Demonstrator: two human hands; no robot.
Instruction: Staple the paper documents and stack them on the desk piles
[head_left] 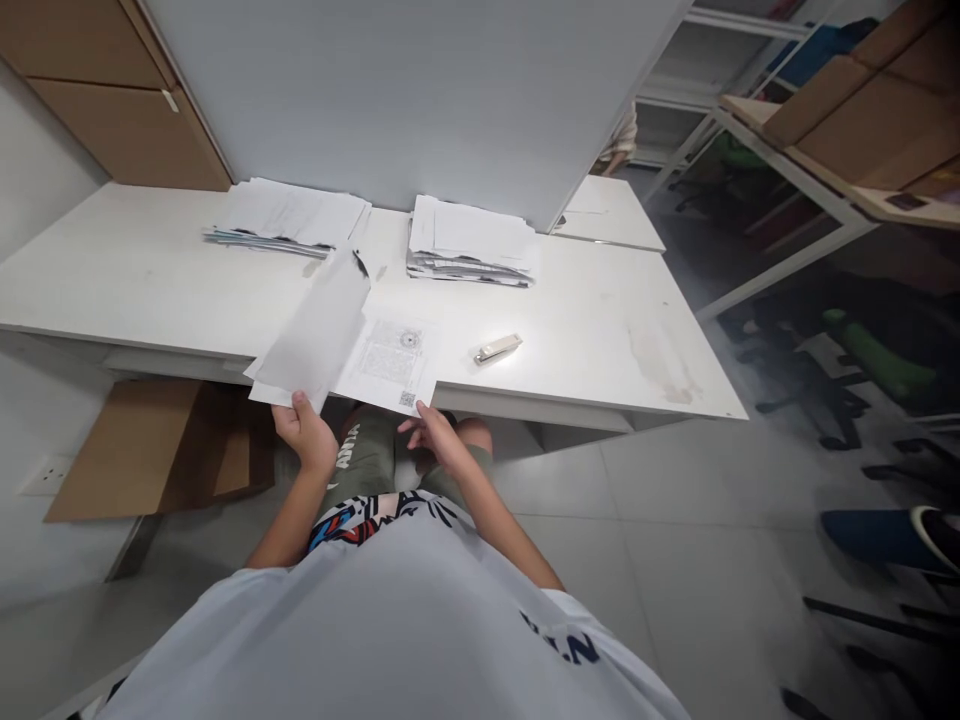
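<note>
"What are the fingertips doing on your feed?"

"On my left hand (306, 435), the thumb lies over the lower edge of some raised pages (311, 325) with the fingers tucked beneath, so I read it as a pinch. On my right hand (435, 438), a fingertip meets the near corner of a printed sheet (386, 362); the other fingers hang loose. I can't tell whether that corner is gripped or only touched."

"Why hold them that way?"

"The raised pages slant up and to the left, which bares the print, a round mark and a square code on the sheet. The right fingertip probably steadies that corner, since the sheet's near edge pokes past the table's front. Whether sheet and pages are joined, I can't make out."

"And farther out?"

"A small pale stapler-like tool (497, 349) lies to the right of the sheet, apart from both hands but near, perhaps for easy reach. Behind, a left stack of papers (289, 215) and a right stack of papers (474, 240) sit against the grey panel (420, 100), which I'd guess leaves the front of the white table (600, 330) for handling. An open cardboard box (135, 450) is below, left of my knees."
</note>
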